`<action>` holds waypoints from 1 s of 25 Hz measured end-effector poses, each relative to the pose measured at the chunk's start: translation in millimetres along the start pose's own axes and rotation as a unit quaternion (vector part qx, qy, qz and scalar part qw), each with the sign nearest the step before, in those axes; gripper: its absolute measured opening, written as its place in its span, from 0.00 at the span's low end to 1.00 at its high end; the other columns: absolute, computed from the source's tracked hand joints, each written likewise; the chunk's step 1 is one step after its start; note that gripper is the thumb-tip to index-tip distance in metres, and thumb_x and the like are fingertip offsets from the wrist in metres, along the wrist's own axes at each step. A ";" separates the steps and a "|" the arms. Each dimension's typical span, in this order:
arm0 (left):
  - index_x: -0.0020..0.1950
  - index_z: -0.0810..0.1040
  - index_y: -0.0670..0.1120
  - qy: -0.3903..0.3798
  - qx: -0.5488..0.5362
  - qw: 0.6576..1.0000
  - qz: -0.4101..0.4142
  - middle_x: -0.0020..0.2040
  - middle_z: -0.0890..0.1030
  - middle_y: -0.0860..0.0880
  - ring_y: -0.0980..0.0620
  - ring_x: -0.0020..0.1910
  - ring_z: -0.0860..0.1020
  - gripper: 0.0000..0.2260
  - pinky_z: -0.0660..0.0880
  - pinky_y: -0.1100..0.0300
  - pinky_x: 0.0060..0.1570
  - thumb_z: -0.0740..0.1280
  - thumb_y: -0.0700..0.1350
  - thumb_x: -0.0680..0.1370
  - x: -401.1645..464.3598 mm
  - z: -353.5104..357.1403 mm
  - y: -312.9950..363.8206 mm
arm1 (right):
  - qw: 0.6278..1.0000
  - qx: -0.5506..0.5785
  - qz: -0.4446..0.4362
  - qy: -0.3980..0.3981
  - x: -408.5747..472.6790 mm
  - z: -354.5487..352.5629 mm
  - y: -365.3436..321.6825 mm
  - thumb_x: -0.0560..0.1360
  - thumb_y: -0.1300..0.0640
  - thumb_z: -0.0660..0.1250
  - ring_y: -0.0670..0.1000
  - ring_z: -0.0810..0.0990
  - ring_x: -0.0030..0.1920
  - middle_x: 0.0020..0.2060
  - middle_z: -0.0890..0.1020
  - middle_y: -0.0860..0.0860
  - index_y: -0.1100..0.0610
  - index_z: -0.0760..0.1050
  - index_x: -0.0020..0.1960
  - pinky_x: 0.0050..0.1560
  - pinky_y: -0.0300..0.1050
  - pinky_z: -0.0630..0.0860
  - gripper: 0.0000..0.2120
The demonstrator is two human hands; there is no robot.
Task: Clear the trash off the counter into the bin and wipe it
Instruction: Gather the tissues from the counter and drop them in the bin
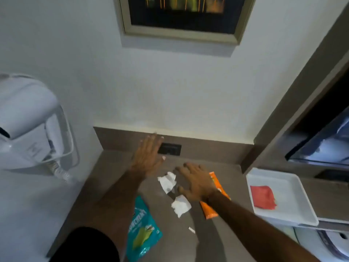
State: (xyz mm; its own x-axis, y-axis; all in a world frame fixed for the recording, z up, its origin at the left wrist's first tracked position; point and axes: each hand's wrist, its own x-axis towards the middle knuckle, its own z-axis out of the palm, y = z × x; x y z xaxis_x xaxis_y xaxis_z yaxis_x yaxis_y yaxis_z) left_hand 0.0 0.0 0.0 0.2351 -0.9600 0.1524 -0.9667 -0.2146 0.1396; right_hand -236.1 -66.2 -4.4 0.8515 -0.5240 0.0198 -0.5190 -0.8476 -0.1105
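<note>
Trash lies on the grey-brown counter (113, 173). A teal snack packet (141, 229) is nearest me on the left. Two crumpled white paper scraps, one (167, 181) and another (180, 205), sit in the middle. An orange wrapper (209, 209) runs under my right wrist. A small white bit (191, 229) lies near the front. My left hand (148, 156) hovers flat and open above the counter near the back wall. My right hand (196, 181) is spread open, palm down, just over the orange wrapper and beside the upper paper scrap, holding nothing.
A white tray (294, 197) with a red cloth (263, 197) sits at the counter's right end. A black socket plate (171, 149) is set in the backsplash. A white wall-mounted hair dryer (32, 125) with coiled cord hangs left. A framed picture (181, 17) hangs above.
</note>
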 end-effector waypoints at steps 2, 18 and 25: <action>0.85 0.47 0.50 -0.096 -0.014 0.995 0.020 0.86 0.48 0.45 0.43 0.84 0.56 0.32 0.56 0.46 0.82 0.58 0.55 0.84 -9.7 38.1 10.9 | 0.996 0.009 0.040 -0.078 -9.1 43.7 -13.8 0.71 0.37 0.60 0.60 0.75 0.64 0.65 0.74 0.53 0.46 0.67 0.72 0.58 0.55 0.69 0.31; 0.48 0.86 0.45 -0.113 -0.276 0.950 -0.092 0.45 0.88 0.47 0.50 0.43 0.84 0.05 0.78 0.62 0.47 0.71 0.41 0.76 -68.0 112.8 42.7 | 0.826 0.393 0.401 0.046 -29.0 103.1 -41.2 0.68 0.57 0.74 0.49 0.85 0.41 0.37 0.87 0.48 0.52 0.84 0.42 0.46 0.44 0.80 0.03; 0.43 0.85 0.37 -0.103 -0.483 0.866 -0.072 0.38 0.88 0.38 0.45 0.34 0.84 0.02 0.80 0.56 0.40 0.72 0.35 0.72 -172.1 66.5 125.1 | 0.732 0.588 0.333 0.086 -155.7 72.4 -55.3 0.70 0.68 0.76 0.39 0.74 0.29 0.25 0.79 0.41 0.51 0.83 0.36 0.38 0.35 0.74 0.13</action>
State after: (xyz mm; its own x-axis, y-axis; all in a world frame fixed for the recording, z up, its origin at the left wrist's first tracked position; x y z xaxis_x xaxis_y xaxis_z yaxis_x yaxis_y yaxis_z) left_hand -168.1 126.4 -73.8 0.2271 -0.9688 -0.0994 -0.3692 -0.1801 0.9117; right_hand -334.5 68.3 -73.3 0.3639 -0.8767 -0.3147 -0.3052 0.2070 -0.9295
